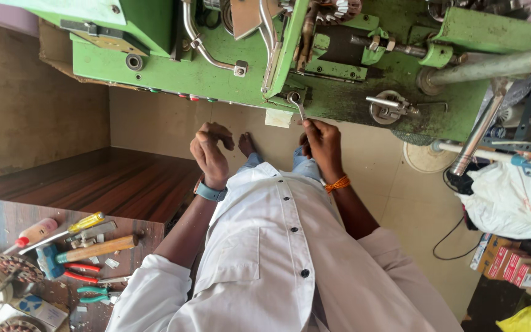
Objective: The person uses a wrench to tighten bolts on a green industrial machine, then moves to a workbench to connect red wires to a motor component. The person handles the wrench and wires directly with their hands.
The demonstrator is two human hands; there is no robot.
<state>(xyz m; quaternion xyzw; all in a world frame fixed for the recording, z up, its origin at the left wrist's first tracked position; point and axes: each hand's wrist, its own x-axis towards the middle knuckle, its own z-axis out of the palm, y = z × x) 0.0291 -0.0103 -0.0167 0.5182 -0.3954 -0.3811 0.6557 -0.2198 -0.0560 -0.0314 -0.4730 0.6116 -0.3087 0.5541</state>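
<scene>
My right hand, with an orange thread round the wrist, is closed on a small metal spanner. The spanner's ring end points up at the lower edge of the green machine. My left hand, with a grey watch on the wrist, hovers just left of it in front of the machine. Its fingers are curled in and nothing shows in them. My white buttoned shirt fills the lower middle, and my bare feet show on the tiled floor between the hands.
A wooden bench at the lower left carries a yellow-handled screwdriver, a hammer, red and green pliers and wound motor parts. On the right are steel shafts, a white bag, cardboard boxes and a black cable on the floor.
</scene>
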